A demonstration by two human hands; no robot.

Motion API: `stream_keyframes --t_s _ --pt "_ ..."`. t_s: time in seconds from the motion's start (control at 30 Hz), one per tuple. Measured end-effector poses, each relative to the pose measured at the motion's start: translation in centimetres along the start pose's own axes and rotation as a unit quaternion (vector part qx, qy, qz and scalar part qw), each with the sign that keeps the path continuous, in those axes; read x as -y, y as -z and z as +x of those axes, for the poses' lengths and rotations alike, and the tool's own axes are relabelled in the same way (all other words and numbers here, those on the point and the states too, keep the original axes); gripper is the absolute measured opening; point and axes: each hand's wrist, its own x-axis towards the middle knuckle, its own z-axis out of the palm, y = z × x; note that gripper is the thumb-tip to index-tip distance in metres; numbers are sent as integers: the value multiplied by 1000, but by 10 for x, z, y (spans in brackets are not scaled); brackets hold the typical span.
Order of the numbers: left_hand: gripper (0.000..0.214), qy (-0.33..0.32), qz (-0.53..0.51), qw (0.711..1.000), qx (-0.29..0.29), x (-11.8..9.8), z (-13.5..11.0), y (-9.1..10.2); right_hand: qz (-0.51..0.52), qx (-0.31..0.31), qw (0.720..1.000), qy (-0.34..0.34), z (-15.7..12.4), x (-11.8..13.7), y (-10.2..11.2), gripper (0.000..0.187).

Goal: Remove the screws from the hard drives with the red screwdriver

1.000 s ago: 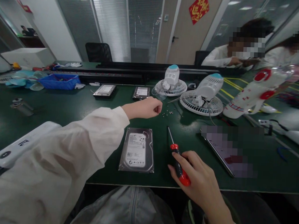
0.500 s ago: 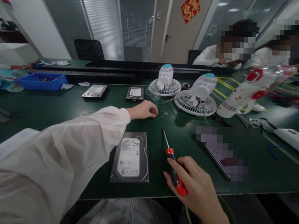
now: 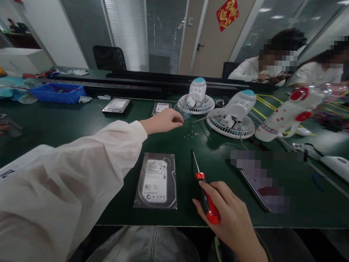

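Observation:
My right hand [image 3: 227, 213] is wrapped round the red and black handle of a screwdriver [image 3: 207, 206], its metal shaft pointing away over the table. My left hand [image 3: 166, 120] is stretched forward above the table, fingers drawn together; whatever they may hold is too small to make out. Beside its fingertips stands a small clear plastic cup [image 3: 184, 112]. Several small screws [image 3: 195, 134] lie scattered just to the right of and nearer than that hand. Between my arms a hard drive [image 3: 156, 180] lies flat, its white label facing up. Another hard drive [image 3: 161, 108] is partly covered by my left hand.
A third hard drive [image 3: 117, 105] and a blue bin [image 3: 59, 93] are at the back left. Two white fan heads [image 3: 230, 119] and a patterned bottle [image 3: 281, 113] stand at the right. A phone [image 3: 255, 183] lies right of my right hand. Other people sit beyond.
My left hand has moved up from the loose screws, away from me and slightly left, towards the clear cup. My right hand keeps the screwdriver in nearly the same place. The view has shifted slightly.

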Motion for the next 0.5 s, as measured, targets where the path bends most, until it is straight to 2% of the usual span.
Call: stream_keyframes --t_s 0.17,0.27,0.33,0.43,0.5 --pt "27 11 29 998 -46 -34 -42 38 50 -48 997 -18 -4 -6 -3 33" --pt "23 24 46 999 -3 -49 -84 51 45 -84 995 -33 -5 -8 -3 33" --pt "23 54 21 998 2 -61 -115 52 36 -105 993 -42 -5 -8 -3 33" --pt "21 115 -106 987 39 -95 -158 41 26 -113 992 -45 -4 -7 -3 30" --pt "29 112 -247 959 80 -124 -182 32 20 -110 993 -45 -4 -6 -4 28"
